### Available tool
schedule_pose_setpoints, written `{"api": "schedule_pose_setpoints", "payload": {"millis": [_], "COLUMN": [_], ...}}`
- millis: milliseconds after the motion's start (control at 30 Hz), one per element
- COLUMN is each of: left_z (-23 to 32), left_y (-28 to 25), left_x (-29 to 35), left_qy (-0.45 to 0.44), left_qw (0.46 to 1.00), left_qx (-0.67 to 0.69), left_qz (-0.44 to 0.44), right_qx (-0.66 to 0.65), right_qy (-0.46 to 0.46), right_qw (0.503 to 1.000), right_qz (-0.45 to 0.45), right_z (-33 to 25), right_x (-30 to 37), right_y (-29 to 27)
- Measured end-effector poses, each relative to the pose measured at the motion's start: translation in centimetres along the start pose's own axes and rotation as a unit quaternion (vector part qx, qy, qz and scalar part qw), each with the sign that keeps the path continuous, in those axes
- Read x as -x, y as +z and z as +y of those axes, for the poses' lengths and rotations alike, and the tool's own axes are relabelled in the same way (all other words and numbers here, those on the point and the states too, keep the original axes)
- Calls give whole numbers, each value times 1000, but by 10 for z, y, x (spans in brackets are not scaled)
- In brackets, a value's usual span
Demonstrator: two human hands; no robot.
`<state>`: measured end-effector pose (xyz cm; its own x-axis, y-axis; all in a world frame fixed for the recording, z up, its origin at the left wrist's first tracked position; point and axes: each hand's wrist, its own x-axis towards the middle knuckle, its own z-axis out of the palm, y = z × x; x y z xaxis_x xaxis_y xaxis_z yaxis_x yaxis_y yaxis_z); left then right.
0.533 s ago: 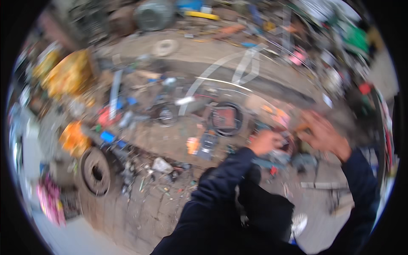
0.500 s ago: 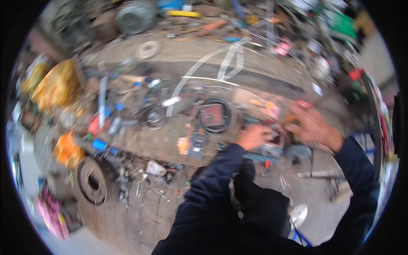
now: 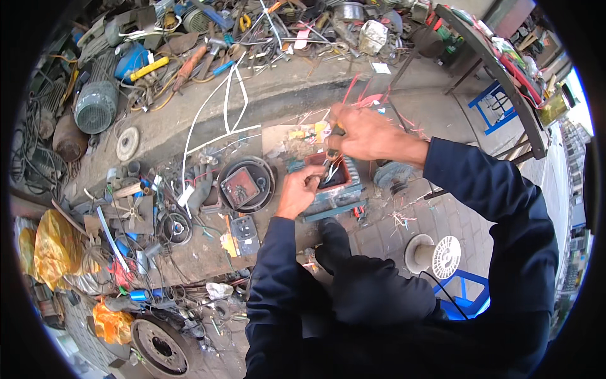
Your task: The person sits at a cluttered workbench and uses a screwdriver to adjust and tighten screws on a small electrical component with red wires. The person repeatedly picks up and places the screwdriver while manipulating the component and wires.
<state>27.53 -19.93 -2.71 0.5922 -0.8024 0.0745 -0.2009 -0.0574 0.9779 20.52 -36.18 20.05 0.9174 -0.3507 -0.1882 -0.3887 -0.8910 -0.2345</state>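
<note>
A teal motor [image 3: 314, 211] lies in front of me, its open terminal box [image 3: 344, 184] showing a reddish rim. At the box's left side, my left hand [image 3: 297, 191] is closed, thumb and fingers pinching thin wires [image 3: 332, 169] that come up out of it. Above the far edge, my right hand [image 3: 366, 134] wraps round a tool with a dark and orange handle, apparently pliers [image 3: 335, 137]. Their tip points down to the wires by my left fingertips; the jaws are partly hidden. Red wires [image 3: 351, 88] stick up beyond my right hand.
Left of the motor sit a round black housing [image 3: 267, 172] with a red square part and a grey terminal cover [image 3: 243, 228]. A white strip [image 3: 187, 151] arcs across the ledge. Motors and scrap pile up at the back. A white spool [image 3: 446, 257] and blue stool [image 3: 470, 287] stand right.
The head view has turned, shifting the scene leftward and sharpening from blur. My right hand has moved from beside my left to above and beyond it, now closed round the tool.
</note>
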Motion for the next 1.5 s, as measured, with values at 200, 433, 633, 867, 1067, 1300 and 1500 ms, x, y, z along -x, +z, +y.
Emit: {"api": "schedule_pose_setpoints", "payload": {"millis": [200,433,633,867,1067,1300,1500], "left_z": [16,37,17,-1,-1,3,7], "left_y": [7,47,48,31,29,27,27], "left_x": [-5,-34,-50,-50,-49,-47,-46], "left_qy": [82,90,72,20,26,4,1], "left_qw": [987,926,930,972,974,973,973], "left_qx": [-131,-327,-320,-129,-88,-85,-83], "left_qz": [45,166,168,197,208,212,218], "right_qx": [-14,-34,-37,-9,4,1,9], "right_qy": [-81,-52,-97,-84,-65,-69,-58], "right_qw": [996,995,988,993,997,996,997], "right_qz": [28,79,113,78,44,55,47], "right_z": [29,58,70,67,65,66,66], "right_x": [41,54,25,2,-7,-10,-11], "right_y": [-44,-61,-41,-20,-14,-12,-14]}}
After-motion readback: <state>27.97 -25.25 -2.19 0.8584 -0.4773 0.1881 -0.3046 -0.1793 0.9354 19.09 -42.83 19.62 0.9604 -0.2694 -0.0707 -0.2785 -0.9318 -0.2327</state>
